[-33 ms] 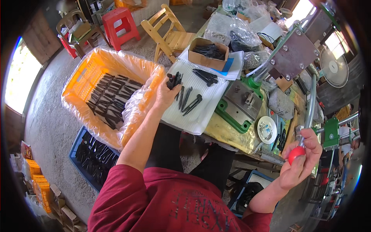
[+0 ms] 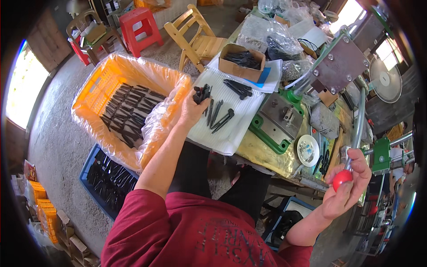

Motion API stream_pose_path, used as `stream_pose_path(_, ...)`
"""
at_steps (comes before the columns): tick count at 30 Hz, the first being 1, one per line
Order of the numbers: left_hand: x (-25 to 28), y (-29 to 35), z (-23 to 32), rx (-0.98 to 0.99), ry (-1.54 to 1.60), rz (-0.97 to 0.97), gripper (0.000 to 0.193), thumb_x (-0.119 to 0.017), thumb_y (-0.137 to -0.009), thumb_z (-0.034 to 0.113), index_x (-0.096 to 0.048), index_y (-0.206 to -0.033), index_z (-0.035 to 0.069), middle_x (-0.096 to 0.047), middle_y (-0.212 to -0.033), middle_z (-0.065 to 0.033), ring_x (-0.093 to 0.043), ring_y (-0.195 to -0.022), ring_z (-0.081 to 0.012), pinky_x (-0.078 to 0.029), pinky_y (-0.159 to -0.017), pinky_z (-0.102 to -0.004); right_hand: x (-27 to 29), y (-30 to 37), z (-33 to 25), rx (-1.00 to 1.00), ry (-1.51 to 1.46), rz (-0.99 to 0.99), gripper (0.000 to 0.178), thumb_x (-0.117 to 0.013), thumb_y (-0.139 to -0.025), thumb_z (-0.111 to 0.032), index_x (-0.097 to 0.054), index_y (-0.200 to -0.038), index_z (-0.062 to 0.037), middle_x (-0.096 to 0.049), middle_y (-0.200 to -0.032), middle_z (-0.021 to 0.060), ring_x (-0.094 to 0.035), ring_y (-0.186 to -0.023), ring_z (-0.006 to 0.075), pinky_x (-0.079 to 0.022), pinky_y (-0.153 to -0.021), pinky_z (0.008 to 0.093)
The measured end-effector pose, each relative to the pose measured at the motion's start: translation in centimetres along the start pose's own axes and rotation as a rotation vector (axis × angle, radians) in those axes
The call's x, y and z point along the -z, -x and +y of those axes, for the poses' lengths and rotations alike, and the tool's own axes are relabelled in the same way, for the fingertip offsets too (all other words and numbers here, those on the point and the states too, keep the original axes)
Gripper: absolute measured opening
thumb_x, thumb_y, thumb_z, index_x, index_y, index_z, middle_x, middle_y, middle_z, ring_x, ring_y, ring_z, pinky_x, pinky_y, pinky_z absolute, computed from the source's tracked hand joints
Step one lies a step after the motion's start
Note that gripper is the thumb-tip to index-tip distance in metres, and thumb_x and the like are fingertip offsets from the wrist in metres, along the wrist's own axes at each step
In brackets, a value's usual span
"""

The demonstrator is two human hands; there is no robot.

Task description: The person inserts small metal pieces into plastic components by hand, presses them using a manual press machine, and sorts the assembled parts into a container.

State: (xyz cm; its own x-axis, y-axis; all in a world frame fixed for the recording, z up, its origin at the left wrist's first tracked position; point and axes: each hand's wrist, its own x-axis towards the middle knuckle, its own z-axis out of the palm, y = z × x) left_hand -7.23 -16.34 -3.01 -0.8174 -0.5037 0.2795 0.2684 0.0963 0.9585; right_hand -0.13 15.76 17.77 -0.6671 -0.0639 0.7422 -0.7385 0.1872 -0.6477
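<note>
My left hand [image 2: 192,110] is closed around a small bunch of dark plier-like pieces [image 2: 203,93], over the white foam sheet [image 2: 224,142] by the crate. Several more black plier-like pieces [image 2: 222,120] lie on the sheet to its right, and another group [image 2: 239,88] lies farther back. At the right, my right hand [image 2: 347,187] grips the red ball knob [image 2: 342,179] on the end of a metal lever [image 2: 357,120]. The lever belongs to a green-based press [image 2: 278,124], whose metal fixture [image 2: 288,116] stands between my two hands.
A plastic-lined orange crate [image 2: 91,95] holds rows of black pieces at left, above a blue bin [image 2: 95,189] of similar ones. A cardboard box [image 2: 231,70] stands behind the sheet. A white dish [image 2: 308,158] sits beside the press. A wooden chair [image 2: 200,44] is beyond.
</note>
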Motion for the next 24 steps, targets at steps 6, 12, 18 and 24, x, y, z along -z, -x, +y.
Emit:
stream_pose_path(6,0.0,1.4,0.9,-0.046,0.186,-0.002,0.031,-0.062,-0.068,0.001,-0.052,-0.097,0.003,-0.053,-0.076,0.0035,-0.046,-0.066,-0.0038,-0.04,-0.061,-0.0181,0.7,0.4,0.7,0.03,-0.027,-0.035,0.053,-0.043,-0.079,-0.042,-0.036,-0.109,0.001,-0.037,-0.116,0.0238,-0.046,-0.05,0.0124,-0.03,-0.04,0.016)
stream_pose_path(12,1.2,1.7,0.7,0.066,0.167,-0.174,0.017,-0.061,-0.068,0.001,-0.058,-0.084,0.004,-0.054,-0.074,0.005,-0.046,-0.066,-0.0025,-0.04,-0.061,-0.0174,-1.5,1.2,1.0,0.04,-0.212,0.345,0.057,-0.031,-0.082,-0.05,-0.035,-0.112,-0.0019,-0.037,-0.119,0.0237,-0.046,-0.049,0.0154,-0.031,-0.041,0.0187)
stream_pose_path(18,1.1,1.7,0.3,0.073,0.108,-0.119,0.015,-0.062,-0.07,0.004,-0.057,-0.084,0.005,-0.055,-0.074,0.0036,-0.047,-0.067,-0.0033,-0.04,-0.061,-0.0183,-1.5,4.8,4.9,-0.058,-0.278,0.359,0.04,-0.029,-0.086,-0.038,-0.041,-0.106,-0.0044,-0.047,-0.102,0.0136,-0.045,-0.049,0.0149,-0.035,-0.042,0.0202)
stream_pose_path(24,-0.3,1.5,1.1,0.042,0.087,0.076,0.015,-0.062,-0.071,0.001,-0.055,-0.084,0.003,-0.056,-0.077,0.0018,-0.049,-0.07,-0.0044,-0.041,-0.066,-0.0189,-4.6,8.0,6.6,-0.259,-0.319,0.248,0.041,-0.036,-0.084,-0.041,-0.042,-0.098,-0.0032,-0.048,-0.097,0.0106,-0.042,-0.048,0.0141,-0.033,-0.043,0.0206)
